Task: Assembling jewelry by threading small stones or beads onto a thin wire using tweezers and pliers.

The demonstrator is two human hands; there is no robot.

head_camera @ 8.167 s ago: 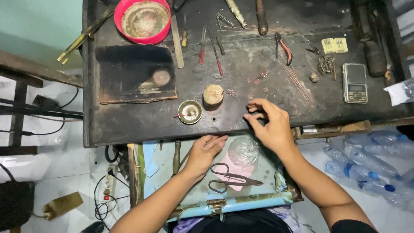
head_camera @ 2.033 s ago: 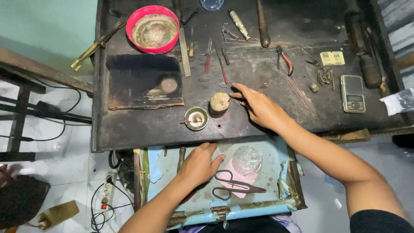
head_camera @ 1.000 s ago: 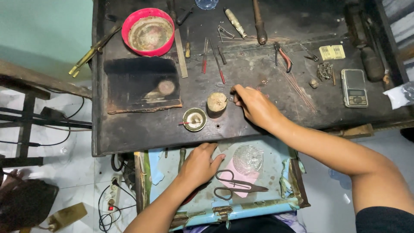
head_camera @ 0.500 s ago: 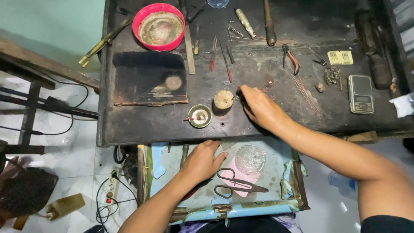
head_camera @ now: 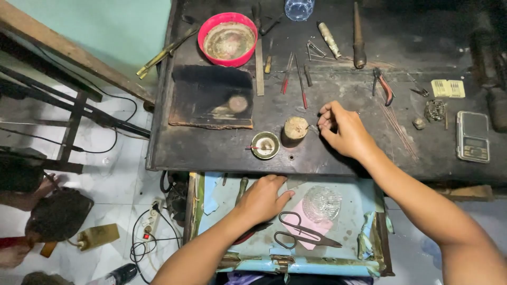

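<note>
My right hand (head_camera: pixel 344 130) rests on the dark workbench (head_camera: pixel 211 155) with its fingers curled and the fingertips pinched together beside a small round wooden block (head_camera: pixel 295 127). I cannot make out anything between the fingers. A small brass bowl (head_camera: pixel 265 144) stands just left of the block. My left hand (head_camera: pixel 262 198) lies flat in the open blue drawer (head_camera: pixel 364 198) below the bench, fingertips near the bench's front edge, holding nothing. Black scissors (head_camera: pixel 303 236), a pink paper (head_camera: pixel 302 220) and a ribbed glass dish (head_camera: pixel 321 203) lie to its right in the drawer.
A charred black board (head_camera: pixel 208 95) and a red bowl (head_camera: pixel 228 38) sit at the bench's back left. Files, rods and red-handled pliers (head_camera: pixel 383 84) lie behind my right hand. A small digital scale (head_camera: pixel 472 136) sits far right. Another person (head_camera: pixel 50 219) crouches on the floor at left, near cables.
My right hand slid from the bench's front edge to the wooden block and has stayed beside it with small finger motions. My left hand stays in the drawer. The view shifted slightly.
</note>
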